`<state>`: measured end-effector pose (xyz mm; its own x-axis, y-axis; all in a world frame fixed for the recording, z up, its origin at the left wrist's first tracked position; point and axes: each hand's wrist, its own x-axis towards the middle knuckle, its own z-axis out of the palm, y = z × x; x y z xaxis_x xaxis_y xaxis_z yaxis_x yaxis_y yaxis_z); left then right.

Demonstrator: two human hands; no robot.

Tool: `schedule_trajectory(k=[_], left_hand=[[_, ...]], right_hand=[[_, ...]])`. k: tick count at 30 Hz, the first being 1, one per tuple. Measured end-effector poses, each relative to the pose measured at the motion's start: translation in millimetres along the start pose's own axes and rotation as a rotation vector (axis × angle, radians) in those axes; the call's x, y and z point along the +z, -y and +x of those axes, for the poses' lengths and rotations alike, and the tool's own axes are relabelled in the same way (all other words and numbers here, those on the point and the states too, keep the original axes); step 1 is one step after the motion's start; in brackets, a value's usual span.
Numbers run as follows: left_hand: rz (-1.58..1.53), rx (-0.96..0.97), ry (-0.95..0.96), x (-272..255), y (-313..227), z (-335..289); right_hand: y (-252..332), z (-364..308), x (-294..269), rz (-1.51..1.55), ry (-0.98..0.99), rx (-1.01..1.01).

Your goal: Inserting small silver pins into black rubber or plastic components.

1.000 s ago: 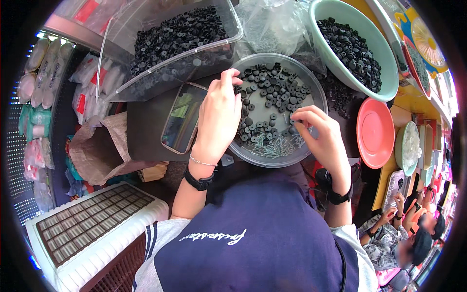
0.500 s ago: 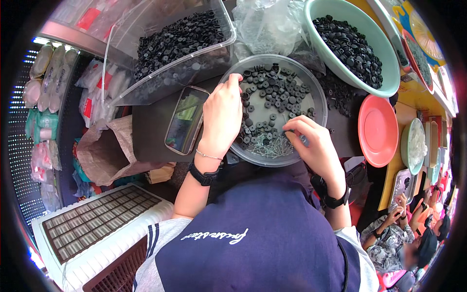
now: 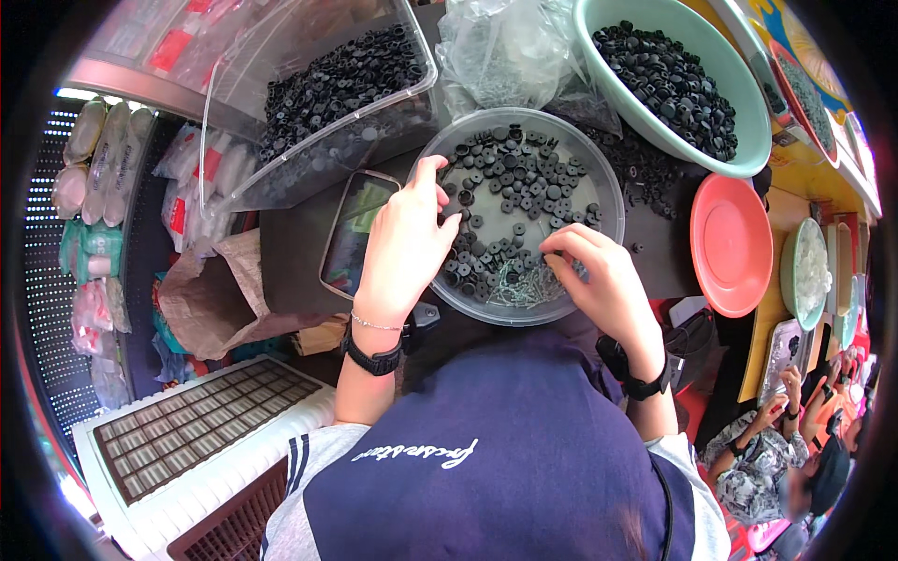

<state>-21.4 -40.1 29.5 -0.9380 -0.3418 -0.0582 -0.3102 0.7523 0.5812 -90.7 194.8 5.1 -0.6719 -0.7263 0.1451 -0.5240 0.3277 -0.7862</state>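
A round clear tub holds many small black round parts, some with holes in the middle. Thin silvery screws lie in a heap at its near side. Over the tub's left rim is my left hand, its thumb and index finger apart with nothing visible between them. My right hand reaches over the right side, beside the screws, with thumb and index pinched together. What the pinch holds is too small to make out. Partly behind my left hand lies a phone in a case.
A large clear bin of black parts stands far left; a pale green basin of black caps, far right. Plastic bags sit between them. A red plate lies right. Left are a brown paper bag and a white crate.
My left hand has shifted left and slightly nearer, and its thumb has spread from the index finger. My right hand stays pinched in almost the same place.
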Motion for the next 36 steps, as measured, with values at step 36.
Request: schedule_trajectory(k=[36], left_hand=[[0.344, 0.075, -0.221, 12, 5, 8]], right_hand=[[-4, -2, 7, -0.096, -0.087, -0.109]])
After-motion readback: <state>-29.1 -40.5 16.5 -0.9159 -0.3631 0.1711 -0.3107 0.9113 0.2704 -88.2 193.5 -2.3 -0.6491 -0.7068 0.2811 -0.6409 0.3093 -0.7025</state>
